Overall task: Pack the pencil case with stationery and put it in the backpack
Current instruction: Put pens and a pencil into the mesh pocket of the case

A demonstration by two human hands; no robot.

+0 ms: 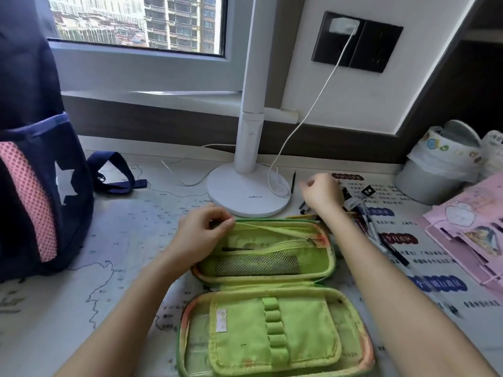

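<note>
Pencil case: a green pencil case (272, 308) lies unzipped and spread flat on the desk mat (114, 240). Both halves face up, so every pocket can be reached.
Far half of the case: mesh pockets, one with a dark slim item inside. It is otherwise nearly unfilled.
Near half of the case: a row of elastic loops, all vacant, so packing looks barely begun.
Left hand: the left hand (204, 229) pinches the rim at the case's far left corner. This likely pins the case open and stops it sliding.
Right hand: the right hand (321, 191) is beyond the case's far right corner, with its fingers curled in over a heap of pens (366, 213). Whether it has closed on a pen cannot be told.
Pens: scattered just right of the case, within easy reach for loading.
Backpack: the navy backpack (40, 186) stands upright well to the left of the case, apart from it. Its opening is out of view.
Lamp: the round white lamp base (247, 191) sits just behind the case, with a white cable (307, 115) running up to a wall socket.
Other items: a lined bin (435, 172) is far right of the case and behind it. Pink folders (468, 235) lie to its right.
</note>
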